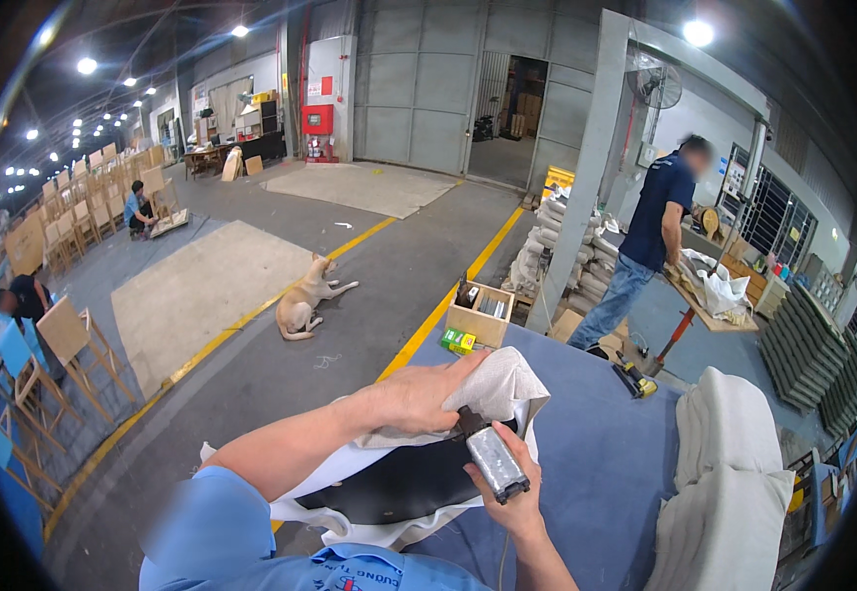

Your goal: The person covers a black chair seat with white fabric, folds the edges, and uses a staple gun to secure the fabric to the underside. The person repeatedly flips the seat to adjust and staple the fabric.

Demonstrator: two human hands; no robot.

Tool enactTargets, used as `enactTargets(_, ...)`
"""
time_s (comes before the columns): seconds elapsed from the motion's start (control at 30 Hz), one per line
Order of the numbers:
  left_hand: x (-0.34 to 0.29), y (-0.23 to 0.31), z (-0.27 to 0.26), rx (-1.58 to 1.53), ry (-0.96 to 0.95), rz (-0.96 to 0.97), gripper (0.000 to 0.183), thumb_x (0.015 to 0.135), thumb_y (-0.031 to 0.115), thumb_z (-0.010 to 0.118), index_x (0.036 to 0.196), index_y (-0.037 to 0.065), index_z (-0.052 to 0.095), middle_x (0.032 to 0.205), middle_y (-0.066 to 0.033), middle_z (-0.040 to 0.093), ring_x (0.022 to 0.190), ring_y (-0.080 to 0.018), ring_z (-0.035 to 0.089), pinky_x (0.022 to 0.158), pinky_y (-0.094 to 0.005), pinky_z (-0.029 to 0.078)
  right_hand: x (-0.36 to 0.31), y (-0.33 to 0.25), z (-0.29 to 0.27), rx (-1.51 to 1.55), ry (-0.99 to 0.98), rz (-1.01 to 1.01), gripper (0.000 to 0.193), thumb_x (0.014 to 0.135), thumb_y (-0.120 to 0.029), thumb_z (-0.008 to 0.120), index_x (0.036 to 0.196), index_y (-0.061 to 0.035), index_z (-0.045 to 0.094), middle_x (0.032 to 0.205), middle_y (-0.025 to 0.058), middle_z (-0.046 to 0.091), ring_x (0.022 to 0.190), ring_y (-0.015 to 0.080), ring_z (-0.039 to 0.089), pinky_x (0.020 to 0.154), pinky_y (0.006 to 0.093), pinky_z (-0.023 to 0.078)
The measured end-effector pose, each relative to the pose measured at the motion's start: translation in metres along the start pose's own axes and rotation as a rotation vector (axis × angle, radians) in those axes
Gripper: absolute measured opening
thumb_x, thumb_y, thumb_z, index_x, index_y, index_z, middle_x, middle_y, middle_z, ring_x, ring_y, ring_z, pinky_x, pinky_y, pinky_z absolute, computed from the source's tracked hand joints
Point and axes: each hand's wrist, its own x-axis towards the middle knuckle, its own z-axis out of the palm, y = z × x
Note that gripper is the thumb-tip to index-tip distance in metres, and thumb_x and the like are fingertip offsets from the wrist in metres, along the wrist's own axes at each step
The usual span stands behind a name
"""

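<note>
A seat cushion with a black underside [389, 483] lies in front of me, with beige fabric [509, 382] and white lining folded over its edges. My left hand [411, 399] is closed on the fabric at the far edge, holding the fold down. In my right hand [522, 497] is a staple gun [494, 463], its dark nose against the fabric edge close to my left fingers. What lies under the nose is hidden. A hose or cord hangs below the tool.
The blue-topped table [596, 433] carries stacked beige cushions [729, 453] at right and a yellow-black tool [633, 379]. Past its far edge are a wooden box [480, 317] and a green-yellow carton [458, 341]. A dog [306, 300] lies on the floor; a co-worker [653, 222] stands far right.
</note>
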Motion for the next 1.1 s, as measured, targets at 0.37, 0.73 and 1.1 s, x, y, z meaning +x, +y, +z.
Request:
enactTargets(0.37, -0.015, -0.016, 0.002, -0.063, 0.07, 0.001, 0.1, 0.081, 0.027, 0.071, 0.165, 0.012, 0.017, 0.14, -0.026, 0.06, 0.122, -0.045, 0.064, 0.101, -0.0502, 0.052, -0.024, -0.012, -0.022, -0.034, 0.0, 0.023, 0.075, 0.075, 0.003, 0.088, 0.143, -0.0012, 0.057, 0.124, 0.0118, 0.069, 0.11, 0.0202, 0.068, 0.097, 0.0331, 0.053)
enactTargets(0.73, -0.152, -0.019, 0.024, -0.05, 0.337, 0.11, 0.074, 0.096, 0.049, 0.066, 0.154, 0.009, 0.045, 0.13, -0.0191, 0.068, 0.108, -0.0394, 0.07, 0.089, -0.0432, 0.057, -0.208, 0.142, -0.132, -0.555, 0.074, 0.959, 0.074, 0.086, -0.009, 0.076, 0.154, -0.0145, 0.05, 0.144, 0.0294, 0.054, 0.131, 0.043, 0.056, 0.11, 0.0491, 0.046)
enactTargets(1.1, -0.196, -0.008, 0.043, 0.033, 0.433, 0.151, 0.073, 0.093, 0.046, 0.071, 0.152, 0.007, 0.051, 0.127, -0.0163, 0.071, 0.103, -0.0346, 0.072, 0.088, -0.0405, 0.058, -0.242, 0.194, -0.104, -1.149, -0.32, 0.688, 0.093, 0.065, -0.01, 0.096, 0.148, -0.0116, 0.053, 0.14, 0.0184, 0.053, 0.118, 0.0307, 0.061, 0.091, 0.0378, 0.055)
